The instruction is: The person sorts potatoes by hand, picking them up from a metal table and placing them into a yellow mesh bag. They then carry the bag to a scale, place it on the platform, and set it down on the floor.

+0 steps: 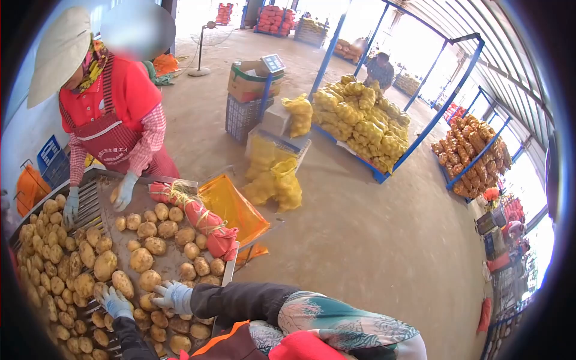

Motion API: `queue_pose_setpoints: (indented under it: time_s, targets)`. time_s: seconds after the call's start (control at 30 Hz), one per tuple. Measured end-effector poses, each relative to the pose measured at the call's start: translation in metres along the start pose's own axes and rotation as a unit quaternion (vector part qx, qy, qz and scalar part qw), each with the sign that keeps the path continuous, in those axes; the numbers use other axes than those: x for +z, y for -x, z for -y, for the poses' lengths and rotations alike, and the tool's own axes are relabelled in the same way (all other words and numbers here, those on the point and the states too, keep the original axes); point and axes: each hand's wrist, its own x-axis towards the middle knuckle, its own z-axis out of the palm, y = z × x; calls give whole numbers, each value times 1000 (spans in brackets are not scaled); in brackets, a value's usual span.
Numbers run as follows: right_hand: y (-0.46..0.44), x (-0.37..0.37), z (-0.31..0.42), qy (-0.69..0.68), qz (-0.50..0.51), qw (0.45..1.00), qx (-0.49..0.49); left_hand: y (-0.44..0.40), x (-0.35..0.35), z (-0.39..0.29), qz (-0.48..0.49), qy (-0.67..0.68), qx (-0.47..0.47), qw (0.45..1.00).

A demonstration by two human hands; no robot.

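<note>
**Red cloth and patterned sleeve in front, two gloved hands among potatoes**

Red cloth (306, 347) and a patterned sleeve (348, 315) are nearest to the camera, at the lower edge. Past them, both hands of the wearer reach over a sorting table, in pale blue gloves. Potatoes (105, 266) lie there on metal rods (90, 201) and on a flat metal plate (114, 222).

One long potato (122, 284) lies just beyond the fingertips of the left hand (118, 305), on the side away from the wearer. Its long axis goes slantwise, from upper left to lower right, with the lower end close beside these fingers. Left is clearly the nearer hand. Its fingers are bent over the potatoes; whether they close on one, I cannot tell.

The right hand (175, 296) has its fingers spread wide and grasps nothing that I can see. Just beyond them sits a round potato (150, 279).

Across the table, a co-worker in a red apron (117, 141) also has gloved hands over the potatoes. A red sack (207, 222) lies along the plate's edge.
</note>
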Motion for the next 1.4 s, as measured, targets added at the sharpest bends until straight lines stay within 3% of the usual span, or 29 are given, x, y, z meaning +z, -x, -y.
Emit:
queue_pose_setpoints:
  time_s: [0.1, 0.57, 0.67, 0.87, 0.97, 1.07, 1.17, 1.3, 1.37, 1.4]
  targets:
    - [2, 8, -4, 10, -45, 999, -10, 2, 10, 16, -40, -1, 40, 998]
    - [-1, 12, -3, 31, -19, 999, -8, 5, -1, 18, -16, 13, 65, 998]
    - [3, -8, 6, 19, 18, 1000, 8, 9, -13, 10, 17, 57, -22, 998]
    - [4, -8, 6, 22, 21, 1000, 6, 6, 12, 38, -27, 16, 12, 999]
    - [6, -7, 5, 41, -1, 999, -9, 12, -11, 24, 14, 11, 13, 1000]
    - [5, -5, 4, 41, -7, 999, -6, 19, 7, 39, -10, -9, 11, 1000]
    - [4, -9, 4, 33, 9, 999, -1, 41, 0, 25, -38, 54, 6, 998]
    - [1, -6, 2, 16, -8, 1000, -4, 61, -34, -4, -29, 40, -6, 999]
    - [1, -4, 3, 31, -8, 999, -9, 65, -43, -19, 17, 51, -25, 998]
    - [2, -3, 3, 43, -8, 999, -13, 71, -41, -23, -44, 26, 22, 998]
